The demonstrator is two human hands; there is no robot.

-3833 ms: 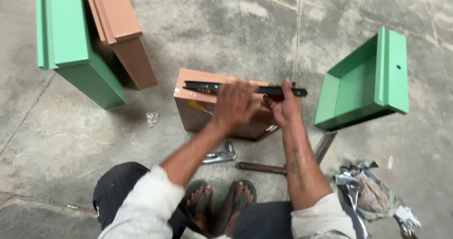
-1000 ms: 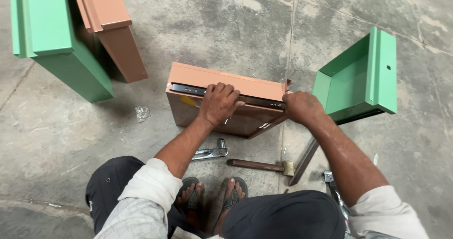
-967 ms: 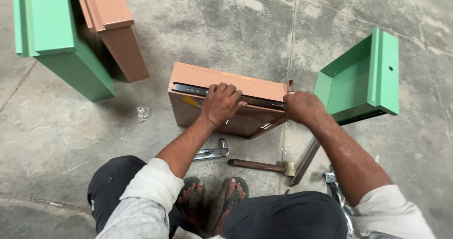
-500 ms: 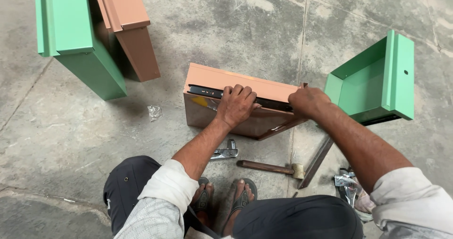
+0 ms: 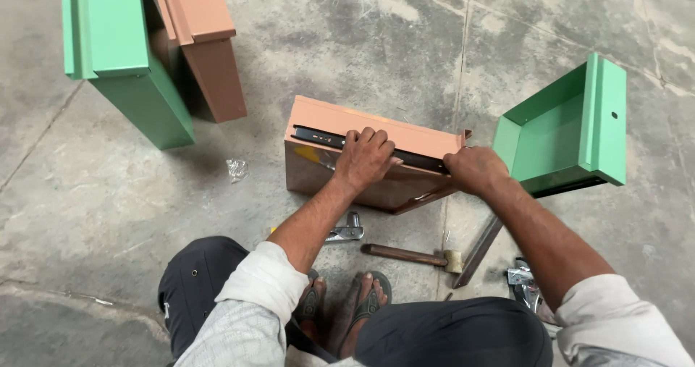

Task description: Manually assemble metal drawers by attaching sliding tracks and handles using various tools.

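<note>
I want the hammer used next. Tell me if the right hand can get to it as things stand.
Probably yes. The hammer lies in the open on the floor, just below the right hand, with nothing on top of it. That hand is now pressed on the end of the brown drawer, so it must let go first.

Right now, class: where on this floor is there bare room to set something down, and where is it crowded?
Bare concrete lies between the green drawer at left and the brown drawer under both hands, apart from a plastic scrap. More lies beyond the brown drawer. It is crowded by the feet: hammer, metal bar, bracket.
</note>
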